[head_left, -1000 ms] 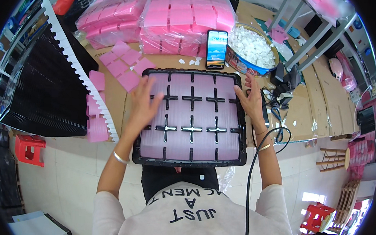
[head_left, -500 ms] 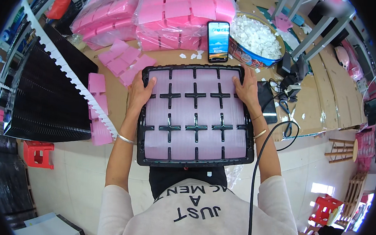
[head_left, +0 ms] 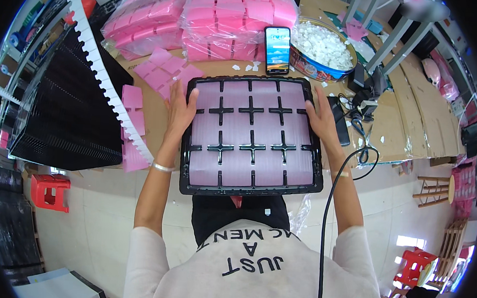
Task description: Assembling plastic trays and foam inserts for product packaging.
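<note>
A black plastic tray [head_left: 251, 193] lies in front of me at the table's near edge, with black cross-shaped dividers. Pale pink foam sheet [head_left: 237, 128] fills its compartments between the crosses. At the tray's left side is my left hand [head_left: 180, 112], fingers stretched out and thumb apart, close against the rim. On the opposite side my right hand [head_left: 322, 122] is likewise open, its fingers extended along the right rim. Neither hand is wrapped round the tray; whether the palms touch its sides I cannot tell.
Stacked black trays [head_left: 69, 106] stand at left behind a white notched strip [head_left: 98, 69]. Cut pink foam [head_left: 164, 70] lies beyond my left hand. Bagged pink foam [head_left: 224, 17], an upright phone [head_left: 277, 50] and a tin of white scraps [head_left: 324, 47] stand behind. A black cable [head_left: 330, 209] hangs at right.
Both hands have loosened from the tray's edges, their fingers now straight and thumbs off the foam. The tray sits slightly higher in view, as the whole view has shifted a little.
</note>
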Available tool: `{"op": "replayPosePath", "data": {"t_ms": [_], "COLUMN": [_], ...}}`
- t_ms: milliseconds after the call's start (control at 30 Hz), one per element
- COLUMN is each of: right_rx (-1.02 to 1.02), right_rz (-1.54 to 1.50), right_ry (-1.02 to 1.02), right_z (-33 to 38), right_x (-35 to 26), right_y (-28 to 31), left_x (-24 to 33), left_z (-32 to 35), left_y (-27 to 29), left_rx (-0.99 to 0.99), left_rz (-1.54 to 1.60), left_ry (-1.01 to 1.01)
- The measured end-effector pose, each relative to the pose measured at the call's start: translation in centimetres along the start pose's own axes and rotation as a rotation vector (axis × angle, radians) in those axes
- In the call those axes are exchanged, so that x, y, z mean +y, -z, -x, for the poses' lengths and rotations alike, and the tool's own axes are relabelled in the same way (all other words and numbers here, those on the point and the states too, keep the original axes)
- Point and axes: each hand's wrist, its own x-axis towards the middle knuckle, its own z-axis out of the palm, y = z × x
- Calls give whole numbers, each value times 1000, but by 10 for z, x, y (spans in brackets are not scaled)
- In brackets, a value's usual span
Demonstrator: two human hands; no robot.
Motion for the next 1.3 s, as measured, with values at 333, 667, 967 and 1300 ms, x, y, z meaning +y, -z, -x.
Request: {"op": "replayPosePath", "data": {"t_ms": [333, 667, 967, 1300], "right_rx": [-42, -128, -309, -337], "right_rz": [-48, -166, -606, -630], "right_ry": [-190, -184, -300, -342], "right_z": [144, 149, 150, 139], "right_x": [-84, -66, -57, -69], "right_y": [49, 49, 70, 70], "left_x": [42, 53, 37, 29], "left_z": [163, 167, 164, 163], "left_y": [79, 92, 106, 104], "left_rx": [-192, -395, -568, -545], "left_rz": [289, 479, 841, 855], "left_ry": [137, 200, 282, 252]}}
